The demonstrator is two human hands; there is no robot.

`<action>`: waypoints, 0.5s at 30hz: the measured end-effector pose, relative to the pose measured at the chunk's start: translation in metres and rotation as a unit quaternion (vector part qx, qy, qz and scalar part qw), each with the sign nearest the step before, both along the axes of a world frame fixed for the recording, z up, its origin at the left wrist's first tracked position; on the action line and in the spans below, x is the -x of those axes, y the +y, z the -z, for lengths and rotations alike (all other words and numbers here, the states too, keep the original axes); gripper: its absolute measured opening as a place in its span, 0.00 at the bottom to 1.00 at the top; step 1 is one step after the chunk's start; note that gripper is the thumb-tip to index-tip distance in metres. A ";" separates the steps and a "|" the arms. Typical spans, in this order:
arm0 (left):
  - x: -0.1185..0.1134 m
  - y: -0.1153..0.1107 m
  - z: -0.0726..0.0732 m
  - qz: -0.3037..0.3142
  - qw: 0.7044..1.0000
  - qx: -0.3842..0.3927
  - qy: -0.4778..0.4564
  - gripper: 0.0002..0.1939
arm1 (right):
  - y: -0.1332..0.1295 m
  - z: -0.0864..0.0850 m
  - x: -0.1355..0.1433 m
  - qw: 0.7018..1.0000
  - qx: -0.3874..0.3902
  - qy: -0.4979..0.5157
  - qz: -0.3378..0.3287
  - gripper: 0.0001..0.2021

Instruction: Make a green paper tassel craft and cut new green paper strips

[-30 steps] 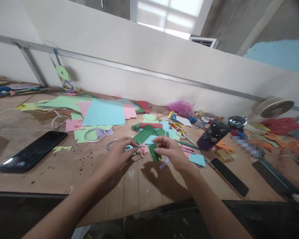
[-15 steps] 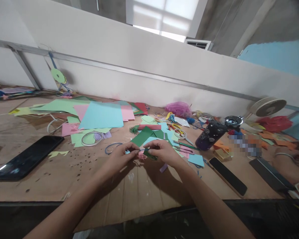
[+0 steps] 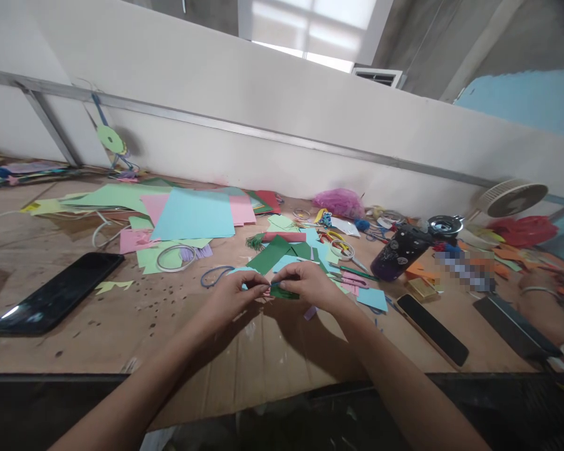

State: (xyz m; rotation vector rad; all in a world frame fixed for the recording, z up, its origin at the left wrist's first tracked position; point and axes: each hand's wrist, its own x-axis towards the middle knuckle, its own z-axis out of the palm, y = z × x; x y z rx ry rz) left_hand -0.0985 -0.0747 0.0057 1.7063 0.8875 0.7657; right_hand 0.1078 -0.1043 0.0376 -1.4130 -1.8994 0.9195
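Both my hands meet fingertip to fingertip just above the table's front middle. My right hand (image 3: 306, 285) pinches a small dark green piece of paper (image 3: 283, 292). My left hand (image 3: 239, 293) is closed in a pinch close beside it; what sits between its fingertips is too small to name. A bit of pink fringe shows under the fingertips, mostly hidden. Right behind the hands lie a larger dark green sheet (image 3: 269, 254) and light blue paper. A blue ring of cord (image 3: 212, 276) rests left of my left hand.
A tablet (image 3: 56, 294) lies at left and a phone (image 3: 432, 329) at right. Stacked coloured sheets (image 3: 195, 216) lie at the back. A dark tumbler (image 3: 398, 254), a roll of tape (image 3: 176, 257) and scissors (image 3: 352, 250) stand about. Another person's arm (image 3: 545, 304) reaches in at right.
My hands have drawn slightly closer together. The pink fringe that hung between them is now mostly hidden, and the green piece sits flatter. The view has shifted a little.
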 end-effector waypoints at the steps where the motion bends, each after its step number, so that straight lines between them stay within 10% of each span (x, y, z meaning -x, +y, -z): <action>1: 0.000 0.000 0.002 -0.002 1.000 0.009 0.000 0.10 | 0.000 0.000 0.000 1.000 -0.004 -0.006 0.001 0.11; 15: -0.004 -0.003 0.004 -0.019 0.998 0.053 0.002 0.11 | -0.009 -0.017 0.010 0.998 -0.007 -0.065 -0.014 0.14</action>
